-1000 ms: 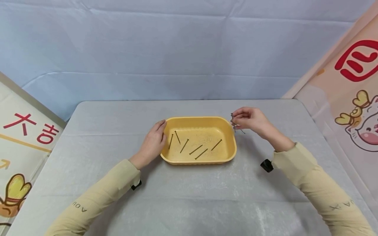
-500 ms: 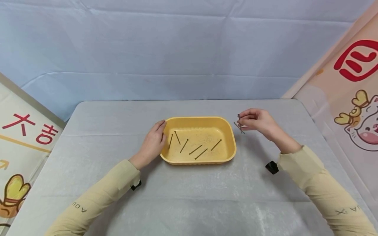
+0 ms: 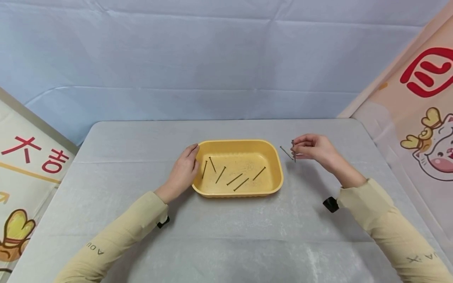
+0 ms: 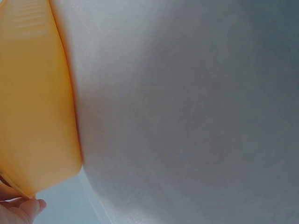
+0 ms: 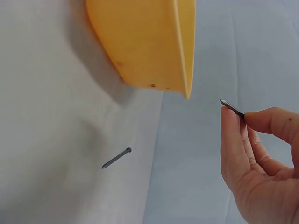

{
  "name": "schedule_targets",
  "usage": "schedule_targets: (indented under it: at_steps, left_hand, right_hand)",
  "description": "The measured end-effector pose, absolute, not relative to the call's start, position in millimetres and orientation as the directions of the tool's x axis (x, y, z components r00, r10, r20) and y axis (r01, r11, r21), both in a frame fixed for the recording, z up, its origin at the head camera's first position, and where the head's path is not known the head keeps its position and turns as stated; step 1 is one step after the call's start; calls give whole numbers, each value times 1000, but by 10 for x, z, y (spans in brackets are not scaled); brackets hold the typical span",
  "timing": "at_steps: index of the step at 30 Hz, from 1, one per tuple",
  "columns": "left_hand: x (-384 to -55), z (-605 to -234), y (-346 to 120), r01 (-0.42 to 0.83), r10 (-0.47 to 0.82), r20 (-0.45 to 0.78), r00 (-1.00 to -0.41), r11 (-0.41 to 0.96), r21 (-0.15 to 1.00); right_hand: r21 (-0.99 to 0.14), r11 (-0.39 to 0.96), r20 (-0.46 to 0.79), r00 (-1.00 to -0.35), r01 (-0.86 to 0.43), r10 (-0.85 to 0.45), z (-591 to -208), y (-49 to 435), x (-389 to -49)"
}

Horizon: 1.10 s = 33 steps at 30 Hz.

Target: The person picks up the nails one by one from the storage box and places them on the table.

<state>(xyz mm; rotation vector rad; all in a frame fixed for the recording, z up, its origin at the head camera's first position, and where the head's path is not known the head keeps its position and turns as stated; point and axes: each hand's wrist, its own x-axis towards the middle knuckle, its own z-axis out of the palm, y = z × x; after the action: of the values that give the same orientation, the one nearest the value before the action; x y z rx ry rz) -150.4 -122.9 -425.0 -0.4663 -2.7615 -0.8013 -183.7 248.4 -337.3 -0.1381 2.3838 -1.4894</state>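
My left hand (image 3: 182,169) grips the left rim of a yellow plastic tub (image 3: 233,146); its fingertips (image 4: 32,206) show on the rim in the left wrist view. Several dark nails, one of them a nail (image 3: 221,175) near the left, lie scattered on the tub's floor. To the right of the tub, my right hand (image 3: 315,150) pinches a nail (image 5: 231,108) between thumb and fingertips, above the table. Another nail (image 5: 116,158) lies on the table between the tub and the right hand, apart from both.
The tub stands on a table (image 3: 226,239) covered in grey cloth. Behind it hangs a pale blue cloth backdrop (image 3: 226,67). Printed panels flank the table, with red characters on the left panel (image 3: 32,177) and a cartoon on the right panel (image 3: 424,129).
My right hand has moved right, away from the tub's rim, with the nail in its fingers. The nail lying on the table now shows in full. My left hand and the tub have stayed put.
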Motion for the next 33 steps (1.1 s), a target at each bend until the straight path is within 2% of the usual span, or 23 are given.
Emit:
schedule_targets:
  at_steps: [14, 33]
  left_hand:
    - [-1501, -4247, -1226, 351, 233, 290, -928, 807, 474]
    - [-1497, -4240, -1224, 354, 235, 293, -927, 807, 472]
  right_hand:
    - [-921, 373, -218, -945, 117, -243, -3523, 2669, -1836]
    - [-901, 402, -260, -945, 164, -199, -3658, 2871, -1782]
